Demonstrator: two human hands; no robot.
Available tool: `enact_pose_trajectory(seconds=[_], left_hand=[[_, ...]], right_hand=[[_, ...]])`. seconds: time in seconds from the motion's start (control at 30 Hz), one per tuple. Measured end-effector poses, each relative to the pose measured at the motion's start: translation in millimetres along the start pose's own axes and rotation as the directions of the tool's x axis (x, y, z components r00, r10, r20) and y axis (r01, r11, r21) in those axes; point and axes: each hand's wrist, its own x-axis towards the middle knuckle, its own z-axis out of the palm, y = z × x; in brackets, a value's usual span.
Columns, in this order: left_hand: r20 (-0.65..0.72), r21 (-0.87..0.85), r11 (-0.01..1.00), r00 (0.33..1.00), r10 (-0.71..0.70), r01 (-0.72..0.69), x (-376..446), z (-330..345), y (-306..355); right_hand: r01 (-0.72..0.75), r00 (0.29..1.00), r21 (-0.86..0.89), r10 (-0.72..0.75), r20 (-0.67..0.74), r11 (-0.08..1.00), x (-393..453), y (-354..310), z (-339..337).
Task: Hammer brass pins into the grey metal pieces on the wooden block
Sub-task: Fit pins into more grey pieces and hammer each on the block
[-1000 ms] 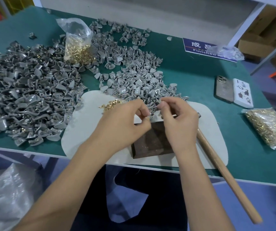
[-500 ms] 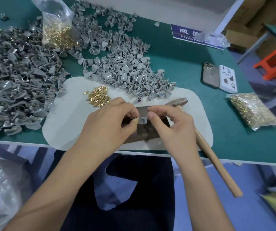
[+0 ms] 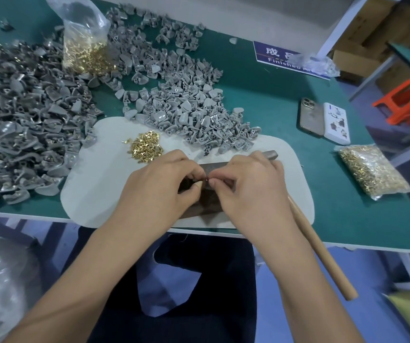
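Wooden block (image 3: 208, 205) beneath both hands.

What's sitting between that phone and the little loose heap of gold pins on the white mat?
In the head view, a spread of grey metal pieces lies between the phone and the loose brass pins, then bare green table.

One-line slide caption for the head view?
Both hands, left and right, pinch a small part over the wooden block; hammer lies idle.
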Motion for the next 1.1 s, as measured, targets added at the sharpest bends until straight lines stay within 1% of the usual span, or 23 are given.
enact_pose_trajectory(seconds=[0.03,0.1,0.17,0.2,0.23,0.27,0.3,0.37,0.4,0.47,0.6,0.67,0.73,0.8,0.87,0.93,1.0,1.03,1.07,1.1], left_hand=[[0.000,0.000,1.000,1.000,0.000,0.000,0.4,-0.4,-0.3],[0.003,-0.005,1.000,1.000,0.005,-0.005,1.2,-1.5,-1.3],[0.004,-0.010,1.000,1.000,0.009,-0.009,1.5,-1.7,-2.6],[-0.002,-0.008,1.000,1.000,0.009,-0.009,1.1,-1.9,-2.7],[-0.011,-0.005,1.000,1.000,0.008,-0.008,0.5,-2.0,-2.5],[-0.019,-0.001,1.000,1.000,0.005,-0.005,0.1,-2.2,-2.0],[-0.023,0.001,1.000,1.000,0.003,-0.003,-0.5,-2.5,-1.4],[-0.025,0.004,1.000,1.000,0.002,-0.002,-1.2,-2.7,-0.2],[-0.026,0.012,1.000,1.000,0.004,-0.004,-1.3,-2.7,0.0],[-0.033,0.029,1.000,0.999,0.008,-0.008,-1.0,-2.3,0.0],[-0.036,0.017,0.999,0.999,0.028,-0.027,-1.4,-0.8,-2.5],[-0.005,-0.034,0.999,0.999,0.039,-0.039,-0.9,0.7,-5.4],[0.023,-0.139,0.990,0.999,0.036,-0.032,0.5,2.1,-7.6],[0.023,-0.166,0.986,0.999,0.025,-0.021,0.7,3.4,-7.6],[0.001,-0.115,0.993,1.000,0.012,-0.012,-0.3,4.4,-6.1],[-0.025,-0.059,0.998,1.000,0.002,-0.004,-1.4,3.1,-4.0],[-0.040,-0.007,1.000,0.999,0.004,-0.004,-1.8,1.6,-2.7],[-0.044,0.022,1.000,0.999,0.009,-0.008,-1.8,1.2,-2.2],[-0.048,0.043,0.999,0.999,0.012,-0.010,-1.8,1.0,-1.8],[-0.051,0.049,0.999,0.999,0.009,-0.007,-2.0,0.9,-1.4]], right_hand=[[0.025,0.999,-0.104,-0.023,0.026,0.994,2.9,-4.2,-3.2],[0.068,0.997,-0.241,-0.056,0.056,0.968,7.4,-12.9,-5.1],[0.096,0.995,-0.320,-0.077,0.070,0.943,10.5,-17.6,-4.2],[0.093,0.995,-0.313,-0.074,0.072,0.945,11.1,-16.1,-3.8],[0.080,0.995,-0.267,-0.063,0.072,0.960,11.2,-11.7,-3.3],[0.058,0.996,-0.181,-0.045,0.075,0.982,10.4,-5.6,-3.0],[0.025,0.997,-0.054,-0.020,0.078,0.998,8.3,1.2,-2.4],[-0.028,0.998,0.215,0.015,0.060,0.976,2.2,11.2,1.5],[-0.023,0.999,0.269,0.014,0.033,0.963,-0.6,12.8,4.6],[0.009,1.000,0.261,-0.004,-0.018,0.965,-3.9,12.9,10.3],[0.024,0.998,0.217,-0.011,-0.060,0.976,-5.2,11.9,11.7],[0.017,0.999,0.234,-0.005,-0.050,0.972,-5.6,13.8,12.3],[0.001,1.000,0.283,0.008,-0.030,0.959,-5.1,15.1,12.8],[-0.016,1.000,0.320,0.021,-0.012,0.947,-3.1,18.0,13.7],[-0.024,1.000,0.344,0.028,-0.005,0.939,-1.9,22.4,15.6],[0.002,0.999,0.365,0.010,-0.030,0.931,-4.0,24.2,18.5],[0.057,0.996,0.358,-0.027,-0.091,0.932,-8.9,22.5,20.8],[0.065,0.991,0.361,-0.018,-0.132,0.930,-11.2,23.6,21.3],[0.043,0.983,0.386,0.030,-0.180,0.921,-12.5,27.8,20.6],[-0.003,0.968,0.421,0.108,-0.225,0.907,-12.9,36.2,19.4]])
